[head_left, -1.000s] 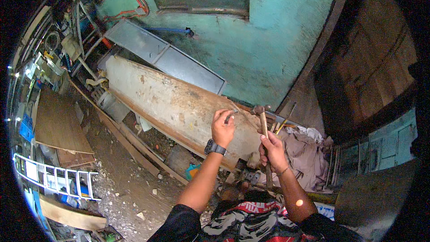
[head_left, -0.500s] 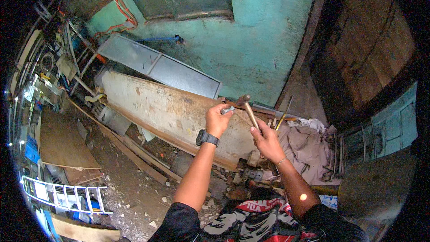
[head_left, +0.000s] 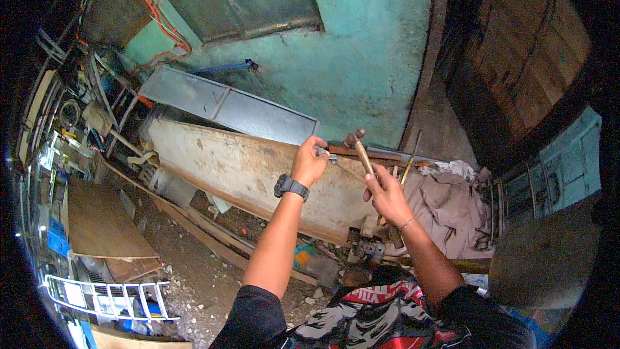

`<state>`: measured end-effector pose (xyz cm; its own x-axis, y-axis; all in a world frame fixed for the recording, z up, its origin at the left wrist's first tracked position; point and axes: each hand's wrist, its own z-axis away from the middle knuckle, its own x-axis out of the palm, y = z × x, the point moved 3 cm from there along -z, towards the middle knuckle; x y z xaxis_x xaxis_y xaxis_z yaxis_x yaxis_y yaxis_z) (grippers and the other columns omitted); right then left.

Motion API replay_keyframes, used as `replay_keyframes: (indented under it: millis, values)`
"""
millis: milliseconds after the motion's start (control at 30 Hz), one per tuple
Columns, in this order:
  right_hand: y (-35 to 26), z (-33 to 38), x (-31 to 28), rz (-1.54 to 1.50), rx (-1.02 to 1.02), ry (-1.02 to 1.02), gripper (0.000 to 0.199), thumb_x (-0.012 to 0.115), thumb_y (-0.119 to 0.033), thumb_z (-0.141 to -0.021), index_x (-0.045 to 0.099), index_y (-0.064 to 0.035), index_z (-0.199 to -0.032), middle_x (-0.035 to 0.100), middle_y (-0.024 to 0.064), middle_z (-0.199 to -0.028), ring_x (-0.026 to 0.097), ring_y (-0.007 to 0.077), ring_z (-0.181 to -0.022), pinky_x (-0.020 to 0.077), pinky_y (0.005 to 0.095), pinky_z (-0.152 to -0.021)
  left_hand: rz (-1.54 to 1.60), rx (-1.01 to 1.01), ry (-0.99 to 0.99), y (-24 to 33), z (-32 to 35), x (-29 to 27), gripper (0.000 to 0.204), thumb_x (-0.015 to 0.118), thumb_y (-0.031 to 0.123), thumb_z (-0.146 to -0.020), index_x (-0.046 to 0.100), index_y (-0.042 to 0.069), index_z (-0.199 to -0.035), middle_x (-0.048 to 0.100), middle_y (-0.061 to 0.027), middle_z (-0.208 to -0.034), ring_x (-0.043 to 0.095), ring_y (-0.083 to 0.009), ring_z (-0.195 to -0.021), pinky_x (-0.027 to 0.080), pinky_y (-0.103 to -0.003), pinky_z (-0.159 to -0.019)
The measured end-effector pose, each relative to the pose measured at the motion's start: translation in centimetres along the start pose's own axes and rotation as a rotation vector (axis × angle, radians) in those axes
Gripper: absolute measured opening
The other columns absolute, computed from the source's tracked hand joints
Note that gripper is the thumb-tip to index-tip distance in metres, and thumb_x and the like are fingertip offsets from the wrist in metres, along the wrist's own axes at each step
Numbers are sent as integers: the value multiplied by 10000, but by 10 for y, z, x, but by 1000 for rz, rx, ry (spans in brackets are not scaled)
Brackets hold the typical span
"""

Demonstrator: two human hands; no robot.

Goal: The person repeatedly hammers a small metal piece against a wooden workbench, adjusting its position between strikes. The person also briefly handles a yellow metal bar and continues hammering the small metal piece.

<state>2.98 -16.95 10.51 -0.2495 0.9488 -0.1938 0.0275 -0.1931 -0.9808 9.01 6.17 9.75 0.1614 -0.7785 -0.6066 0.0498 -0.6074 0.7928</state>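
Head view: the right hand (head_left: 386,198) grips the hammer (head_left: 363,156) by its handle while the left hand (head_left: 309,165) pinches a small grey piece (head_left: 326,154) near the hammer's head, both already taken up, work on the piece apparently unfinished.

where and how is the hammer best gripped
Probably by its handle, well below the head, coming from the picture's lower right, where the right hand holds it: the handle is long and slim, slanting down and right from the bulkier head at its upper end.
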Motion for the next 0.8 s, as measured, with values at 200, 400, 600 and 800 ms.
replay_keyframes:
  millis: [200,400,600,800]
  values:
    - [20,21,-3,-150,138,0,412,498,-283,-1060,485,-81,-1419,607,27,-667,478,81,-465,385,262,-416,-147,446,257,3,51,13,207,651,50,-883,642,74,-1088,669,-131,-972,678,-325,-792,539,-416,-685]
    - [31,25,1,-193,188,-26,412,507,-269,-1060,483,-70,-1419,605,41,-650,469,83,-440,372,259,-395,-260,440,100,-20,82,37,363,605,-11,-821,660,138,-1147,651,-120,-996,669,-367,-811,554,-447,-666]
    - [30,28,2,-273,249,-23,425,523,-276,-1058,480,-67,-1425,607,42,-651,462,87,-419,368,264,-388,89,415,31,-23,88,48,557,516,-126,-792,629,90,-1293,652,-98,-964,693,-265,-864,549,-334,-792]
    - [24,29,-7,-229,253,4,417,530,-283,-1057,493,-74,-1416,601,26,-665,483,71,-469,377,248,-425,628,-49,-54,-21,81,58,391,601,-108,-860,618,-10,-1238,659,-75,-1035,670,-174,-936,544,-295,-867]
